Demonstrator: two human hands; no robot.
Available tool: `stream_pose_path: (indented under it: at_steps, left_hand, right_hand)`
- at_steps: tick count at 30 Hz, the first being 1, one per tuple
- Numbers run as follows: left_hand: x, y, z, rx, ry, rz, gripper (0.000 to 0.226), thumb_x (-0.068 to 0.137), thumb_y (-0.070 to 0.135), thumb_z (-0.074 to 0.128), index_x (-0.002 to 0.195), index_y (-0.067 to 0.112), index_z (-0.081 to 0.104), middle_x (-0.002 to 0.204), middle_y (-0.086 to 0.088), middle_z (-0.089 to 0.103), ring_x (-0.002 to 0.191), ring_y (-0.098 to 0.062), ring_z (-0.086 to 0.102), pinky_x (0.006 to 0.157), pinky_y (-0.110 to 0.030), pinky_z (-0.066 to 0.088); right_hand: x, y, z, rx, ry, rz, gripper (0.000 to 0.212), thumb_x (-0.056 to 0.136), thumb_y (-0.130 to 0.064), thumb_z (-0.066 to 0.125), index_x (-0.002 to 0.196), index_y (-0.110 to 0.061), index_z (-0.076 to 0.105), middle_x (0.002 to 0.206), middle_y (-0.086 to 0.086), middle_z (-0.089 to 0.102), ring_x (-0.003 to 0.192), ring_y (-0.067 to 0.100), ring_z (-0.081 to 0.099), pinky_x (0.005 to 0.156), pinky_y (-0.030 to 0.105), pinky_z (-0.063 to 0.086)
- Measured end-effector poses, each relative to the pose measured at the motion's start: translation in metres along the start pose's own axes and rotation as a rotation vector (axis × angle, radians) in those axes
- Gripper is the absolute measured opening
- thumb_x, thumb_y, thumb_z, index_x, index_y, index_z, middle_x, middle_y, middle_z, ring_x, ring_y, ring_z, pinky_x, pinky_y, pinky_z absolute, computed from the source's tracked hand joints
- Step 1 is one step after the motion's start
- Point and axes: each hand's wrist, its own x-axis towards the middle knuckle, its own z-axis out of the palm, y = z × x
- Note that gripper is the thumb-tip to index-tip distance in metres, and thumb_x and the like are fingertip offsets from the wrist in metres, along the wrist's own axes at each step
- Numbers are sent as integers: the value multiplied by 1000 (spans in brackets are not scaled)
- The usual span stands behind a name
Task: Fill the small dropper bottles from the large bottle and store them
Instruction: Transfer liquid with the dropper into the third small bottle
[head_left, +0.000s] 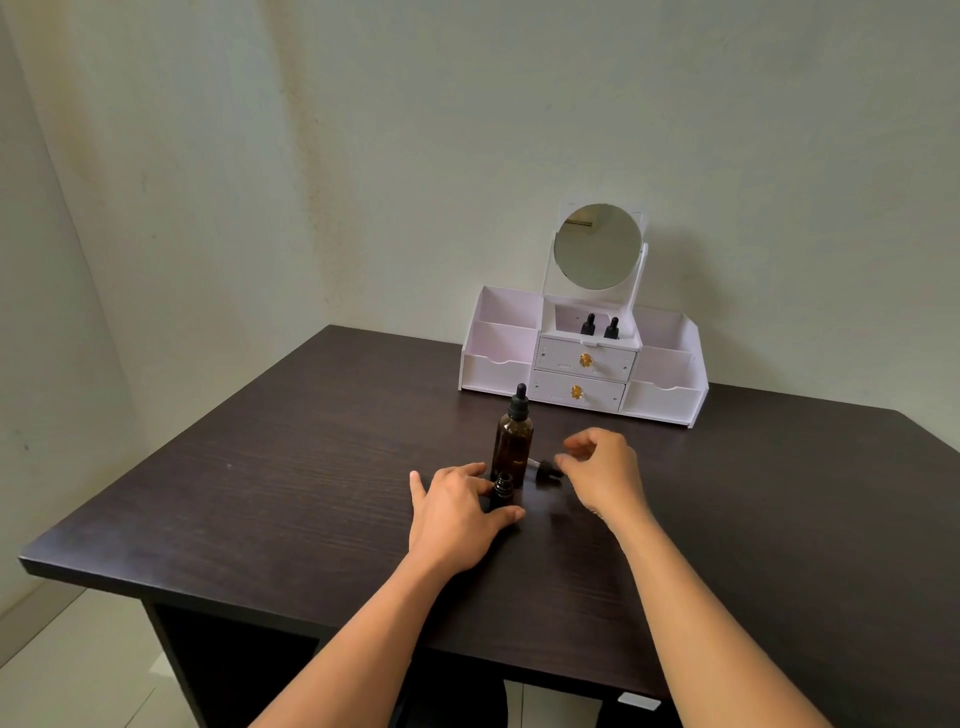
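Gripping the small bottle (502, 488) just in front of the large bottle (512, 441), the left hand (457, 512) wraps thumb and fingers round its sides; its neck stands uncapped. The dropper (545, 470) lies on the desk (260, 493) just right of the large bottle. The right hand (605, 478) hovers beside it, loosely curled, apparently holding nothing. Both bottles look like glass: light, smooth, breakable. Best held low on the body, and the dropper by its collar.

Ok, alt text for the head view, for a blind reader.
Left hand grips a small open bottle on a dark table; right hand hovers at a dropper cap beside the large amber bottle. Two capped bottles stand in the white organizer.
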Motion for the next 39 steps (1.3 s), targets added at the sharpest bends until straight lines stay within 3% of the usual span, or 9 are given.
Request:
stream_pose_path:
  at_steps: [5, 8, 10, 13, 17, 22, 29, 35, 39]
  left_hand:
    - [0, 0, 1, -2, 2, 0, 46, 84, 64, 66, 121, 38, 72, 152, 13, 47, 144, -12, 30, 122, -57, -3]
    - [1, 0, 1, 3, -3, -5, 48, 84, 65, 65, 122, 36, 71, 152, 12, 46, 145, -12, 30, 122, -58, -4]
    - [1, 0, 2, 1, -9, -6, 50, 84, 65, 65, 123, 35, 71, 153, 12, 45, 145, -12, 29, 121, -58, -5]
    - [1, 0, 2, -7, -12, -10, 51, 84, 65, 66, 124, 34, 70, 153, 13, 45, 146, -12, 28, 122, -57, -6]
    - [2, -1, 2, -2, -20, -7, 51, 84, 64, 65, 125, 34, 70, 154, 12, 44, 146, -12, 28, 122, -58, -6]
    - [3, -2, 3, 5, -17, 2, 50, 85, 64, 65, 124, 35, 70, 154, 12, 45, 146, -13, 28, 121, -59, -6]
    - [3, -3, 4, 11, -11, 1, 52, 84, 65, 64, 125, 33, 70, 153, 13, 45, 146, -12, 29, 120, -58, -6]
    - [3, -2, 3, 13, -17, 2, 52, 85, 66, 64, 126, 34, 69, 153, 13, 44, 146, -12, 29, 121, -59, -5]
    - [3, -2, 2, 14, -16, 2, 53, 85, 66, 64, 127, 33, 69, 154, 13, 44, 146, -12, 29, 121, -58, -5]
  right_hand:
    - [4, -40, -13, 168, 71, -256, 13, 95, -25, 63, 104, -18, 71, 97, -8, 67, 85, 0, 59, 76, 15, 48]
    - [9, -60, -15, 81, 46, -382, 21, 96, -28, 61, 112, -18, 70, 102, -6, 66, 79, -2, 56, 67, 9, 41]
    - [13, -67, -15, 10, 34, -435, 24, 97, -27, 61, 117, -17, 69, 107, -3, 65, 79, 3, 55, 73, 14, 43]
    - [17, -75, -14, -77, 12, -447, 24, 97, -25, 60, 118, -16, 68, 111, 0, 64, 85, 7, 55, 80, 24, 47]
    - [20, -79, -14, -137, -11, -445, 18, 98, -23, 59, 109, -14, 70, 110, 1, 65, 89, 11, 57, 81, 23, 42]
    - [21, -80, -8, -211, -41, -433, 15, 102, -21, 50, 96, -14, 62, 105, 4, 61, 88, 16, 58, 81, 32, 51]
    - [18, -83, -14, -130, -60, -458, 15, 99, -22, 56, 105, -14, 67, 105, -4, 57, 93, 12, 58, 86, 29, 49]
    - [20, -79, -8, -171, -49, -466, 16, 100, -20, 54, 95, -11, 67, 102, 3, 63, 90, 16, 60, 83, 31, 51]
    - [20, -79, -12, -89, -38, -464, 16, 97, -27, 60, 104, -15, 69, 102, -2, 61, 85, 6, 56, 82, 26, 49]
